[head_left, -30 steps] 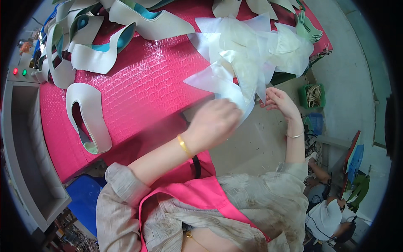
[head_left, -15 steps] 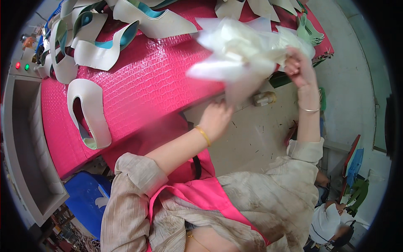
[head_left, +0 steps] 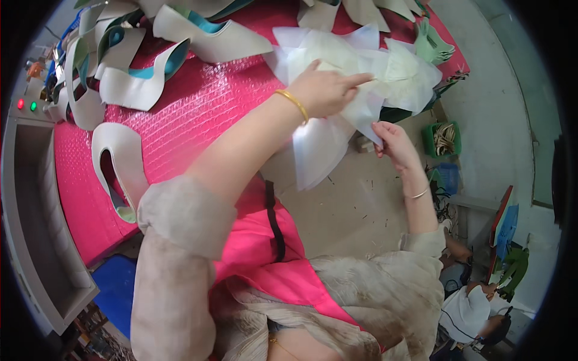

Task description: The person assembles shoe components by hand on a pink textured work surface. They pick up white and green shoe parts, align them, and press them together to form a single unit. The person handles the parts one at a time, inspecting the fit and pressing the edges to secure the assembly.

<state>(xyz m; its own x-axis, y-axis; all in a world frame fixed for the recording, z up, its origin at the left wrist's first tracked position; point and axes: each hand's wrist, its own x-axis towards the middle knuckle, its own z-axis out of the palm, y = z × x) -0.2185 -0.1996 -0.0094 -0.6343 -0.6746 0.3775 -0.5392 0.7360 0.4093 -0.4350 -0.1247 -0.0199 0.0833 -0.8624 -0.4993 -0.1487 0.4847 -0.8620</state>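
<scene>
Thin, cloudy white sheets point(head_left: 385, 63), cut to pointed shapes, lie in an overlapping pile at the table's right corner, some hanging past its edge. My left hand point(head_left: 325, 90) is over this pile, its index finger stretched out to the right across the sheets and the other fingers bent. Nothing can be seen held in it. Below and to the right, my right hand point(head_left: 394, 144) pinches the lower corner of one white sheet point(head_left: 366, 117) between thumb and fingers. Another white sheet point(head_left: 319, 153) droops over the table edge beneath my left hand.
Curved white shoe uppers point(head_left: 211, 39) with blue and green lining crowd the far left of the pink table point(head_left: 198, 120). One upper point(head_left: 123, 156) lies nearer. Green pieces point(head_left: 432, 42) stand at the far right corner. A green basket point(head_left: 442, 138) and a person point(head_left: 472, 316) are at the right.
My left hand has moved up and right from the table edge onto the sheets. My right hand has come down with a sheet corner. The sheets, blurred before, now lie spread.
</scene>
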